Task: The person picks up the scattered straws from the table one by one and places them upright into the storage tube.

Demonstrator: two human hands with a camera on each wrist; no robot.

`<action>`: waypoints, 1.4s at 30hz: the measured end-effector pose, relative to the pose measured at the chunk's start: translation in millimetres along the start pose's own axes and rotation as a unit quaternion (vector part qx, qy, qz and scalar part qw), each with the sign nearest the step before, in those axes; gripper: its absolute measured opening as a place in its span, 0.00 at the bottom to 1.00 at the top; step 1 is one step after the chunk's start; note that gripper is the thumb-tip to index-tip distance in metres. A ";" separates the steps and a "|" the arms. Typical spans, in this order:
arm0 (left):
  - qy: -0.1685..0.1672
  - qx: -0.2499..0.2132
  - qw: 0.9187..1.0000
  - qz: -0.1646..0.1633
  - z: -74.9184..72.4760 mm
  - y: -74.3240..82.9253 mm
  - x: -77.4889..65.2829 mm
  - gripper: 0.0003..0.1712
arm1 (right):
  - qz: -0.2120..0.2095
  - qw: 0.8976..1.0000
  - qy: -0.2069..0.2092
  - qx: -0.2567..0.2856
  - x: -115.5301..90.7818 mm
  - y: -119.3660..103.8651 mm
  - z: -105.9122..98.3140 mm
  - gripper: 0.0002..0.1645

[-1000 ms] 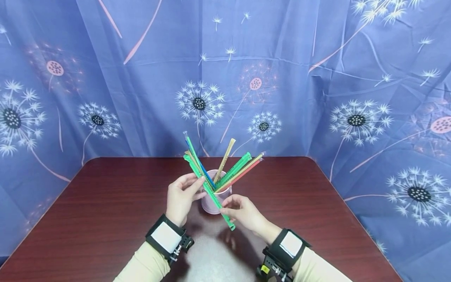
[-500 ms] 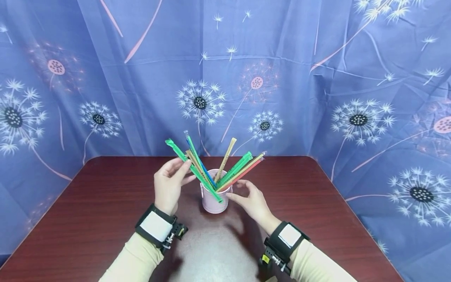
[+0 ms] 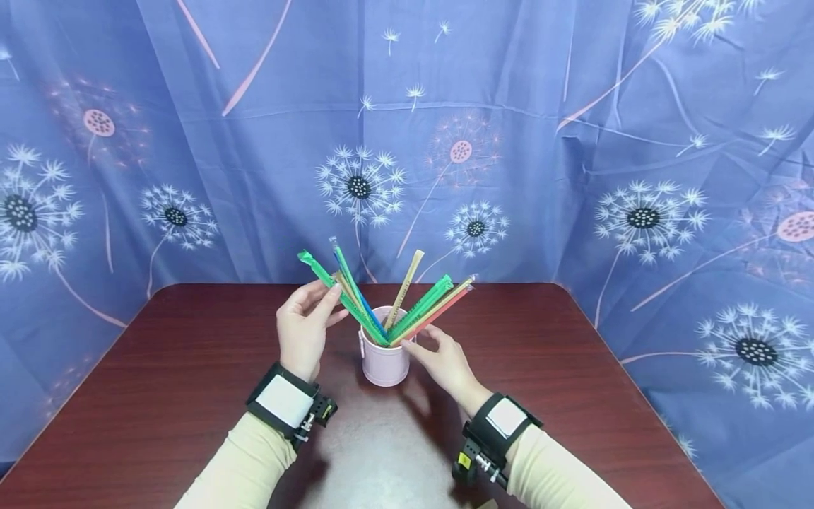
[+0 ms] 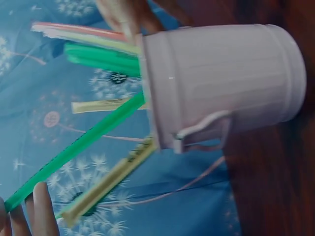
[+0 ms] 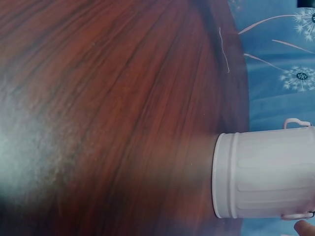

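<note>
In the head view my left hand (image 3: 302, 325) pinches a slim green wrapped stick (image 3: 353, 309) between thumb and fingers. It slants down to the right, and its lower end is inside the mouth of a pale pink bucket (image 3: 385, 367). The left wrist view has the same green stick (image 4: 88, 140) running past the bucket rim. My right hand (image 3: 448, 362) grips the bucket's right rim, thumb in front and other fingers partly hidden behind. Several other wrapped sticks lean in the bucket: blue, tan, a green bundle (image 3: 421, 308), yellow and red.
A dark red wooden table (image 3: 210, 367) carries the bucket. Behind it hangs a blue curtain (image 3: 267, 177) with dandelion prints. The bucket has a small side handle (image 4: 211, 130). A small pale scrap (image 3: 488, 504) shows at the bottom edge of the head view.
My right hand has let go of the green stick's lower end and moved to the bucket's right rim. The left hand has shifted left, and the stick's lower end has gone into the bucket.
</note>
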State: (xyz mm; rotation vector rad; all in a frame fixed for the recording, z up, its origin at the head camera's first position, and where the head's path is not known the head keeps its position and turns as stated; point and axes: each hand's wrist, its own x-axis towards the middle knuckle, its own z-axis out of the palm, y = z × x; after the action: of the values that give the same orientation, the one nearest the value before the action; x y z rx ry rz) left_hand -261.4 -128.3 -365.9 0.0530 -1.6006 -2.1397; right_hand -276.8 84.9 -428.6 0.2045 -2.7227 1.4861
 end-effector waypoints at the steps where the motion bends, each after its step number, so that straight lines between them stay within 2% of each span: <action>1: -0.001 0.007 1.000 -0.008 -0.4 -2.4 -0.2 0.17 | 0.002 1.000 -0.001 0.003 -0.1 -0.1 0.5 0.31; 6: 0.006 0.034 0.999 -0.033 -2.7 -13.9 0.3 0.16 | -0.004 1.000 0.000 0.004 0.1 -0.2 1.9 0.27; 13: 0.019 0.060 0.997 -0.050 -3.1 -26.8 0.8 0.14 | 0.001 1.000 -0.003 0.011 -0.7 -0.5 1.1 0.27; 16: 0.020 0.086 0.995 -0.053 -3.1 -31.5 0.7 0.13 | 0.005 1.000 -0.005 0.014 -0.8 -0.9 0.7 0.28; 22: 0.009 0.133 0.989 -0.063 -3.6 -38.2 -0.6 0.13 | 0.013 1.000 -0.006 0.021 -1.1 -1.3 0.7 0.29; 29: 0.002 0.142 0.988 -0.067 -4.5 -42.9 -5.4 0.13 | 0.015 0.999 -0.007 0.031 -1.0 -0.7 1.4 0.29; 33: -0.024 0.162 0.984 -0.064 -3.3 -45.1 -13.3 0.13 | 0.015 0.999 -0.008 0.035 -0.9 -0.6 1.5 0.29; 36: -0.070 0.206 0.975 -0.052 -1.5 -47.6 -24.2 0.11 | 0.011 0.999 -0.007 0.038 -0.7 -0.4 1.5 0.28; 38: -0.116 0.250 0.961 -0.022 -0.6 -49.7 -34.4 0.10 | 0.007 0.999 -0.006 0.040 -0.3 -0.1 1.6 0.28; 40: -0.170 0.298 0.939 0.003 0.9 -51.9 -48.1 0.08 | 0.003 0.999 -0.005 0.040 -0.1 0.2 2.0 0.27; 42: -0.231 0.341 0.911 0.028 1.6 -54.7 -63.8 0.08 | 0.002 0.999 -0.004 0.041 -0.1 0.2 2.2 0.27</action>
State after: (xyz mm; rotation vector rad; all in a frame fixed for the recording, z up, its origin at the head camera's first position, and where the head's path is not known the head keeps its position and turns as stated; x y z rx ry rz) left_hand -223.5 -90.6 -430.9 -0.2962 -2.5252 -1.5098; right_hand -276.7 83.2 -430.0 0.2094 -2.6713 1.6041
